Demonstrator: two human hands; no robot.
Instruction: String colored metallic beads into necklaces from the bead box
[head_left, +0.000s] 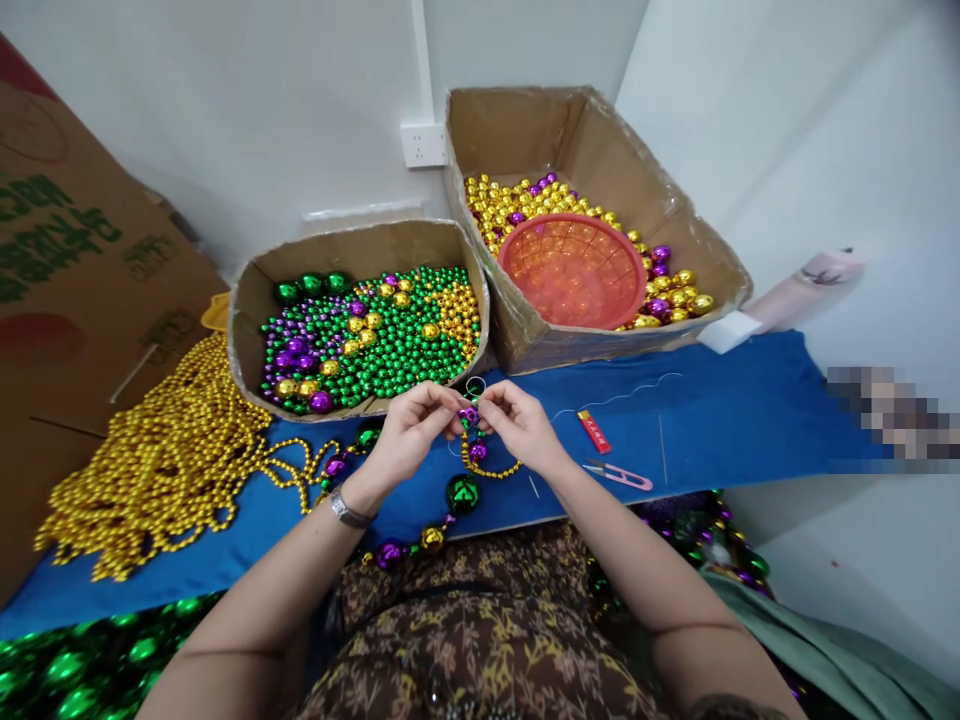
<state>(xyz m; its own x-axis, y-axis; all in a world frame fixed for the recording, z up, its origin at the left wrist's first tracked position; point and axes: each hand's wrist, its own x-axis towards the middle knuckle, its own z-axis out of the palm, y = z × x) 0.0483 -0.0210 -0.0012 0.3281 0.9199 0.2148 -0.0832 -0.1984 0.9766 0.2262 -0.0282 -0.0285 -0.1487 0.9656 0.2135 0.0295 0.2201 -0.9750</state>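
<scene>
My left hand (pixel 424 415) and my right hand (pixel 519 422) meet above the blue cloth, both closed in a pinch. Between them a thin white string (pixel 475 384) stands up in a small loop. Just under my fingertips are purple beads and a short gold bead chain (pixel 491 472). A bead strand with a large green bead (pixel 463 494), a gold bead (pixel 433 539) and a purple bead (pixel 390 555) runs down toward my lap. My fingers partly hide the knot area, and the string's ends within the pinches are too small to see.
Left lies a heap of gold bead chains (pixel 172 450). Behind stand a carton (pixel 244 300) of mixed beads and a larger carton (pixel 517 340) holding gold beads and a red basket (pixel 571 222). Pink-handled snips (pixel 628 476) and a red packet (pixel 594 432) lie right on the cloth (pixel 720 420).
</scene>
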